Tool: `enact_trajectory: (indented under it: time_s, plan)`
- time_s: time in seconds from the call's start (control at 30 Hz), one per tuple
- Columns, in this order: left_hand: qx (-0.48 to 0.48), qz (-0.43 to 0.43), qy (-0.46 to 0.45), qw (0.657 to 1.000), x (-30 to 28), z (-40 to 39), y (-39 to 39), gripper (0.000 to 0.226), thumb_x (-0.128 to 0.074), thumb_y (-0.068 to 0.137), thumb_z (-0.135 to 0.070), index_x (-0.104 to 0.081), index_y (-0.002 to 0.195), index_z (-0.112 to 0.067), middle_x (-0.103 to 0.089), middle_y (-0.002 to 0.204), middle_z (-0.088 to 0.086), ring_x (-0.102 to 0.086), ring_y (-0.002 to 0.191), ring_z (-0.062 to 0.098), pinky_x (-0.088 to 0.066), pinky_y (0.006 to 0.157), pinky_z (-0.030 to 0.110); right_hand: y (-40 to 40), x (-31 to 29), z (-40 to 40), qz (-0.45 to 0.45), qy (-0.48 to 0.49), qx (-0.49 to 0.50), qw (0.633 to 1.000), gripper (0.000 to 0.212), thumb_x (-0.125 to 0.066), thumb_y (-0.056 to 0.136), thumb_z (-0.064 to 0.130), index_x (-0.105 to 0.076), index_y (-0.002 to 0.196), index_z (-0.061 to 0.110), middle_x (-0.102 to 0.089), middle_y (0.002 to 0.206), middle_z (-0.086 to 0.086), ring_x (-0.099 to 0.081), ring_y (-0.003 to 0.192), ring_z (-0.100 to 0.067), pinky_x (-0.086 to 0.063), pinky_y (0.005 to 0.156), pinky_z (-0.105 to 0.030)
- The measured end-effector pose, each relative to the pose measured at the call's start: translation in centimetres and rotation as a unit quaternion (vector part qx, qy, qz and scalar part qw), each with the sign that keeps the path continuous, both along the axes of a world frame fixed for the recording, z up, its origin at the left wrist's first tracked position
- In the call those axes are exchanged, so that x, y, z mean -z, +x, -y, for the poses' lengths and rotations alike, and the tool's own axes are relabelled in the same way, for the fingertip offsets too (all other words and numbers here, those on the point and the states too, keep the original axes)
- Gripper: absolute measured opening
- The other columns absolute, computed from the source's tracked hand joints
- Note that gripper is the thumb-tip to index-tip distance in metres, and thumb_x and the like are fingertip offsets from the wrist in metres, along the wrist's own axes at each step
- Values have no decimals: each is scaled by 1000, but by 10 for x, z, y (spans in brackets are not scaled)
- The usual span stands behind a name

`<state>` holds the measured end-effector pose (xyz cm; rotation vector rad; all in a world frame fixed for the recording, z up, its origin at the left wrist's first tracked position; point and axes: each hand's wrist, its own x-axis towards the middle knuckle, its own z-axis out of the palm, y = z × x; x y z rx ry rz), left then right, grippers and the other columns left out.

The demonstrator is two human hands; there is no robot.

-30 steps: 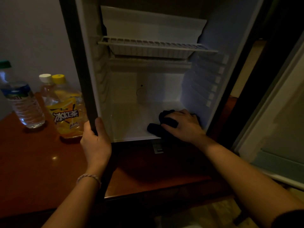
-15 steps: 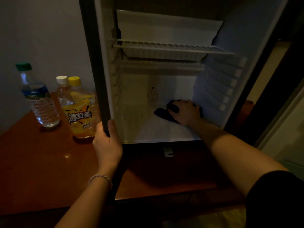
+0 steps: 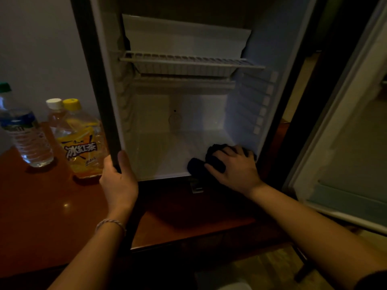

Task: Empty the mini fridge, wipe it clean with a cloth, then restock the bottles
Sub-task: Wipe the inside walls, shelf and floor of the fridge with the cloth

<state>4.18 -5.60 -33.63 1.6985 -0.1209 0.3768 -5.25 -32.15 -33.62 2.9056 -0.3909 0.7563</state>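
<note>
The mini fridge [image 3: 109,84] stands open on a wooden table, its white inside holding only a wire shelf [image 3: 188,61]. My right hand [image 3: 234,168] presses a dark cloth [image 3: 199,167] flat on the fridge floor at the front right corner. My left hand [image 3: 119,181] grips the lower left edge of the fridge frame. On the table, left of the fridge, stand three bottles: a clear water bottle [image 3: 25,132] with a green cap, a yellow-capped iced tea bottle [image 3: 81,143], and a white-capped bottle [image 3: 54,114] half hidden behind it.
The fridge door [image 3: 343,132] hangs open at the right, close to my right forearm. The brown wooden table [image 3: 41,216] runs under and in front of the fridge. A pale wall rises behind the bottles. A strip of light floor shows at the bottom right.
My right hand has dragged the cloth from the back of the fridge floor forward to the front right corner. My left hand stays on the frame.
</note>
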Motion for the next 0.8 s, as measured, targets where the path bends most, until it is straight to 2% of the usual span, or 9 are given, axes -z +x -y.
enact_trajectory:
  time_s: [0.07,0.13,0.3,0.5,0.63,0.7,0.8]
  plan:
    - [-7,3,4,1000,1,0,1,54,-33,101,-59,-54,119,-13,-59,104,3,-57,94,22,-44,73,31,5,1,-5,-11,-23,38,999,51,-36,89,66,-66,107,30,-70,107,0,-60,103,-32,-44,79,-46]
    - [-9,-3,5,1000,1,-1,2,50,-33,101,-57,-53,118,-15,-58,103,2,-56,94,21,-43,72,31,12,-2,-8,-21,-22,57,998,52,-33,90,65,-64,110,29,-70,108,-2,-59,106,-33,-43,82,-48]
    - [-12,4,17,1000,2,-1,3,41,-33,101,-57,-51,110,-21,-57,97,-1,-56,82,15,-41,64,27,39,-17,6,-79,71,46,993,49,-34,94,67,-54,127,36,-60,130,4,-45,125,-29,-34,98,-50]
    - [-20,3,25,1000,5,0,7,44,-31,99,-60,-50,107,-21,-58,93,-2,-57,87,20,-41,69,33,94,-23,27,-88,75,39,993,47,-35,92,68,-57,121,38,-64,124,2,-50,117,-30,-36,88,-43]
    - [-27,8,33,999,7,-1,10,47,-30,98,-63,-51,104,-21,-59,91,-2,-60,86,23,-49,71,37,123,-23,28,-79,71,94,990,51,-32,93,67,-56,126,36,-62,126,-3,-47,121,-30,-35,92,-44]
    - [-28,9,35,999,7,-1,9,54,-29,96,-66,-52,105,-18,-60,91,1,-60,85,23,-46,64,32,128,-23,26,-76,72,113,988,53,-33,95,64,-55,131,32,-61,128,-5,-45,124,-32,-35,95,-47]
    - [-18,8,33,999,5,-2,7,50,-29,96,-62,-51,108,-19,-61,95,1,-59,86,21,-39,60,24,123,-20,24,-62,50,119,990,52,-33,96,61,-56,131,30,-63,127,-4,-49,120,-31,-37,92,-46]
